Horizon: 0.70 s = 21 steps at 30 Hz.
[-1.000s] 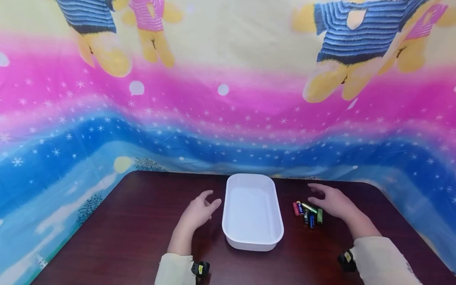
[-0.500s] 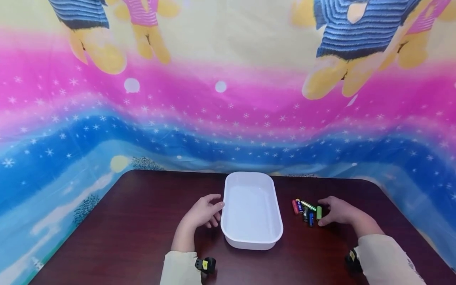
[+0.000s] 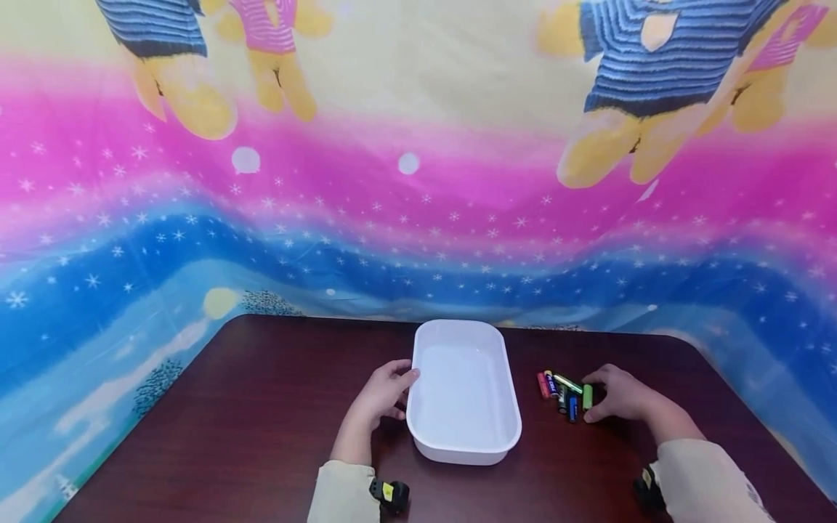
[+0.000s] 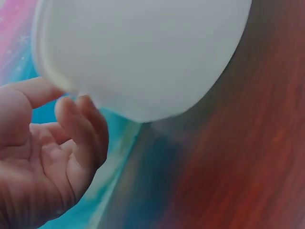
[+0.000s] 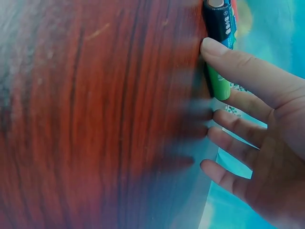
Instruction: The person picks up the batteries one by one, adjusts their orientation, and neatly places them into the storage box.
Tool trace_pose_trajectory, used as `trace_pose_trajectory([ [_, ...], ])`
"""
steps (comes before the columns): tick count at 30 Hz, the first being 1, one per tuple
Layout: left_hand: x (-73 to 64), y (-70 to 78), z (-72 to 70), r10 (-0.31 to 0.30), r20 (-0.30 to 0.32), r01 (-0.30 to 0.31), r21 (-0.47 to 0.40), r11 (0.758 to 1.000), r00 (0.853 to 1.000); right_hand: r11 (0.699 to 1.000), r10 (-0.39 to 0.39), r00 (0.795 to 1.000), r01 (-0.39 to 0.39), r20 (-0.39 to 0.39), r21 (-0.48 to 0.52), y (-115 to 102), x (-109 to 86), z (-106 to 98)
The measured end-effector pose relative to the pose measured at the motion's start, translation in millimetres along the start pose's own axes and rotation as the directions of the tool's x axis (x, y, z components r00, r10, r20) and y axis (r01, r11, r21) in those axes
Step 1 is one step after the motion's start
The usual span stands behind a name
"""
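Observation:
A white plastic basin (image 3: 466,457), rectangular with rounded corners, stands on the table. My left hand (image 3: 382,392) grips its left rim, thumb over the edge and fingers against the outer wall. The left wrist view shows this hand (image 4: 47,162) right at the basin's rim (image 4: 57,78). To the right of the basin lies a small pile of batteries. My right hand (image 3: 621,398) pinches the light green battery (image 3: 588,397) at the pile's right side, thumb at its near end and index finger at the far end. The other fingers of this hand (image 5: 257,133) are spread.
Beside the green battery lie a blue battery (image 3: 572,408), a red battery (image 3: 543,386) and several others. The dark red-brown table (image 3: 261,421) ends at a printed cloth backdrop (image 3: 418,211). Wrist cameras (image 3: 389,495) are worn on both sleeves.
My left hand has moved right from beside the basin to its rim. My right hand has come down and nearer, from above the pile to the green battery.

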<state>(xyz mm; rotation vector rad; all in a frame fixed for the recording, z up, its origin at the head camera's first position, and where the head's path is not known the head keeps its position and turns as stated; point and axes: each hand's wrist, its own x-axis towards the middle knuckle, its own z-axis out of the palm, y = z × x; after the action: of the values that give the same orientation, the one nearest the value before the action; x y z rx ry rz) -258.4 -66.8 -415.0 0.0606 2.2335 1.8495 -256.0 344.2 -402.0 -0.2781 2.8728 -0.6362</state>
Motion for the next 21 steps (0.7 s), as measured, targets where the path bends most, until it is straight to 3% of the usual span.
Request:
trace_pose_trajectory([
  [8, 7.3, -2.6, 8.4, 0.015, -0.031, -0.019, -0.13, 0.991, 0.999, 1.0, 0.0, 1.0, 0.001, -0.02, 0.011, 1.4, -0.5, 1.4],
  [21, 5.6, -2.1, 10.9, 0.021, -0.034, -0.027, -0.209, 0.978, 0.999, 1.0, 0.001, 0.999, 0.0, -0.038, 0.019, 1.2, -1.9, 2.9],
])
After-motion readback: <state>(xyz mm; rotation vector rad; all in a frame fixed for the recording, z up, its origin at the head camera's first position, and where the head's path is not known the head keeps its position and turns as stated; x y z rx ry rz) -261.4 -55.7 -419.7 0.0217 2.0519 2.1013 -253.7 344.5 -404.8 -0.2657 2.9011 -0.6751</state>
